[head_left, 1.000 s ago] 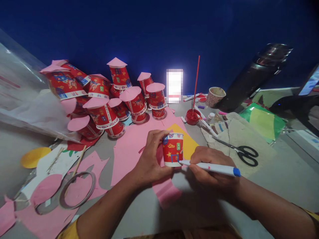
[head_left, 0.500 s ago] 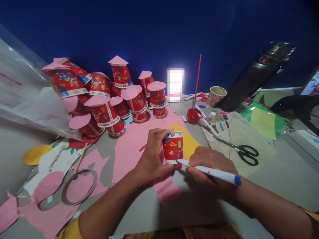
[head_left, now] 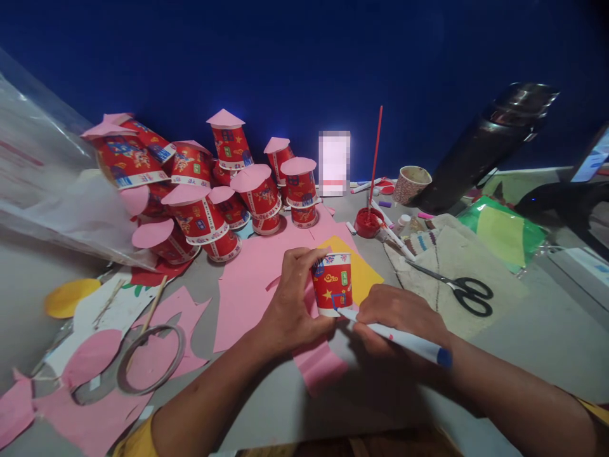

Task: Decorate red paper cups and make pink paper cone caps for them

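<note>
A red paper cup (head_left: 332, 285) with a white rim and printed patterns is gripped between the thumb and fingers of my left hand (head_left: 295, 298). Blue marker lines form a small square shape low on its side. My right hand (head_left: 399, 320) is closed around a white marker (head_left: 404, 341) with a blue end, its tip touching the cup near the lower rim. Beneath the cup lie pink paper (head_left: 247, 285) and a yellow sheet (head_left: 364, 273).
Several red cups with pink cone tops (head_left: 254, 190) stand stacked at the back left. On the right are scissors (head_left: 457, 285), a cloth, a black flask (head_left: 490, 146) and a red paint pot (head_left: 368, 223). A tape roll (head_left: 124, 368) lies among pink scraps at left.
The marker's blue end has swung slightly down and left with my right hand. The cup has shifted a little, and the drawn blue shape looks slightly more closed.
</note>
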The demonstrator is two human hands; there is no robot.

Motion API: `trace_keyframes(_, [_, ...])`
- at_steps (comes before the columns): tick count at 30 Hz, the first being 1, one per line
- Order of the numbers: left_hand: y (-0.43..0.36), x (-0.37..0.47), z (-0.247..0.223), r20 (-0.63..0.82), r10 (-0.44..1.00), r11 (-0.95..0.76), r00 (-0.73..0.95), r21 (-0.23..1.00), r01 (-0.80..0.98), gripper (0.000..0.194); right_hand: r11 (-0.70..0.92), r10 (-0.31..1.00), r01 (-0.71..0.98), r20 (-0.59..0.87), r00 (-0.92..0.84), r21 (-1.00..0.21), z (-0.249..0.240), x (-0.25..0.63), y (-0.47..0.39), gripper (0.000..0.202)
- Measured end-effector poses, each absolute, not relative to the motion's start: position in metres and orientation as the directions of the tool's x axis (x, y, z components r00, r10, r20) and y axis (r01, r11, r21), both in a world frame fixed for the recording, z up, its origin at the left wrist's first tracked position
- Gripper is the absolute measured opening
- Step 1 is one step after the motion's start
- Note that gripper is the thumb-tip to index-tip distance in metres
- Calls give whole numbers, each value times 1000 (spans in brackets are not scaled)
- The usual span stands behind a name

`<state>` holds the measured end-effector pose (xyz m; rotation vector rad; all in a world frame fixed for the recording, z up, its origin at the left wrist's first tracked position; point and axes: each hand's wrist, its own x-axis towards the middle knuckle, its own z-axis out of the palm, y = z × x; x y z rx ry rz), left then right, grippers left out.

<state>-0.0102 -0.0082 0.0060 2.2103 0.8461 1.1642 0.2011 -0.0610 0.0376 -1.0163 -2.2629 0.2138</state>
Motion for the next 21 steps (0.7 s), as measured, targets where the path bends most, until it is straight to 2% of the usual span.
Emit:
trace_keyframes(6, [-10,-11,6,530,720,-677,448,680,282,87,689,699,610,578,-420,-391,41,200,-65,41])
trace_keyframes(11, [-8,-12,7,523,718,-676,460,681,281,86,749,627,520,695,-353,-411,36,204,-65,16])
trace_keyframes(16, [-8,-13,7,527,721,-672,451,692,266,86,738,638,528,689,-345,-419,35,208,-63,12])
trace_keyframes(21, [-9,-13,7,512,741,-652,435,704,281,85,730,669,464,663,-336,-502,42,211,-61,14])
